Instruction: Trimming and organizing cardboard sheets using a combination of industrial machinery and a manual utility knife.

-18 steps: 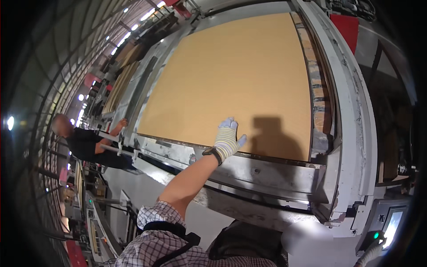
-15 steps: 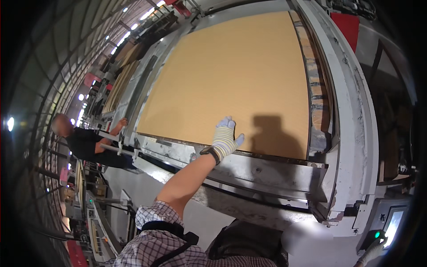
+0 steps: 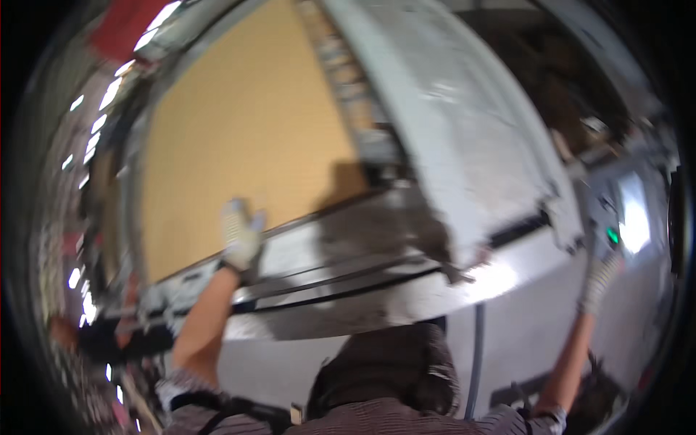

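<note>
My left hand (image 3: 243,233), in a pale striped glove, rests on the near edge of a large tan sheet (image 3: 246,130). Its fingers are spread out flat and hold nothing. The sheet lies in a grey metal machine frame (image 3: 377,301). Off to the right, my right hand (image 3: 600,284), also gloved, reaches up to a control panel (image 3: 596,210). Its fingertips are at or just below a lit green button (image 3: 612,235); motion blur hides whether they touch it and how they are bent.
Beside the button glows a bright screen (image 3: 635,223). A wide pale machine rail (image 3: 435,109) runs along the sheet's right side. Another person (image 3: 109,337), in dark clothes, is blurred at the lower left. A grey floor (image 3: 290,370) shows below the machine.
The view has swung to the right, so the sheet now appears further left and the control panel and my right arm show more fully. My left hand stays spread on the sheet's near edge.
</note>
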A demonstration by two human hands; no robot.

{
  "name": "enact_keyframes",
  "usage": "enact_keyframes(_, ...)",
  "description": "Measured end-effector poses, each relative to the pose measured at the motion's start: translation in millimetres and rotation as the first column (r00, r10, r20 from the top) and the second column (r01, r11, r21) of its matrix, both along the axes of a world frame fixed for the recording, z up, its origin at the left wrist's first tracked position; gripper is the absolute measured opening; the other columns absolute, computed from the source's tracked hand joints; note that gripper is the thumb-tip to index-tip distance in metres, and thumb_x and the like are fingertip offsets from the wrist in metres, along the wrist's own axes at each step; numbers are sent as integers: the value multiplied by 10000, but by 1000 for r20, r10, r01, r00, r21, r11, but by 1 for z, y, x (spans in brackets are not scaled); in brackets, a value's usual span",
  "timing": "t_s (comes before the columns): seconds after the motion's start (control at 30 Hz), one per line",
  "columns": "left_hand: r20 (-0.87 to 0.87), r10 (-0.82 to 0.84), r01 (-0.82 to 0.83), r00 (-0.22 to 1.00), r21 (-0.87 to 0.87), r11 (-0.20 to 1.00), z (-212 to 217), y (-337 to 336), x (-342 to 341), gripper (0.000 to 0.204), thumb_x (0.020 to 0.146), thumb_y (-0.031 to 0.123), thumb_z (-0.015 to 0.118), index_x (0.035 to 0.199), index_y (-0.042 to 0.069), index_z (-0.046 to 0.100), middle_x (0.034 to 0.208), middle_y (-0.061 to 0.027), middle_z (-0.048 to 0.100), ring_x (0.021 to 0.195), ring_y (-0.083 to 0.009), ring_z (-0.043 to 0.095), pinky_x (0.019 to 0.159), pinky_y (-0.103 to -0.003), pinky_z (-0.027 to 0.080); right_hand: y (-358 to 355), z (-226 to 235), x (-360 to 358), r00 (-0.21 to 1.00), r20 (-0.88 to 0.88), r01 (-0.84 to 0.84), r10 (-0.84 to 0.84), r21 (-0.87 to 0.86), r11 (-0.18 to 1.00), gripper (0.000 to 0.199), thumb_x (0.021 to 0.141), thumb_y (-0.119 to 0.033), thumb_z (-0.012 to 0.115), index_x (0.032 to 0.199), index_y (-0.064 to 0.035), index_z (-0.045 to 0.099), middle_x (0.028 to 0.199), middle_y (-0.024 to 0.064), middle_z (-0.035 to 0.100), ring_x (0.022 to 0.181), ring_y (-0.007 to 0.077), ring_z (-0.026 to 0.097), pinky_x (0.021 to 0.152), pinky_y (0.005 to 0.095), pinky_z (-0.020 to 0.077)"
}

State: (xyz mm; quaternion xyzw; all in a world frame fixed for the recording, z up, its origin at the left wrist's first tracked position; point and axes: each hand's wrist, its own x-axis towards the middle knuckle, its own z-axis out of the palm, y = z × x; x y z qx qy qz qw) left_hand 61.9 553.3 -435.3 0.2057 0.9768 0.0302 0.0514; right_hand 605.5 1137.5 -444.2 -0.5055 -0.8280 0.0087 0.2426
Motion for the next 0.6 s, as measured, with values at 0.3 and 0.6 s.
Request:
enact_keyframes(0.3, -135, -299, 309, 945, 671, 674, 35, -22, 51, 410, 999, 284, 523, 1242, -43, 482, 1183, -133, 527, 1082, -248, 498, 953, -371, 403, -314, -91, -66, 893, -417, 86, -170, -213, 973, 572, 778, -119, 656, 1316, -9, 494, 1148, 209, 613, 1042, 367, 592, 915, 441, 472)
enact_keyframes(0.6, 723, -671, 484, 164, 534, 693, -172, -167, 309, 323, 850, 274, 693, 1037, 22, 618, 1038, -121, 643, 901, -244, 629, 792, -347, 506, -672, -250, -18, 940, -228, -87, -255, -881, 465, 520, 828, -214, 619, 1293, -27, 480, 1125, 250, 614, 1048, 417, 584, 904, 480, 473)
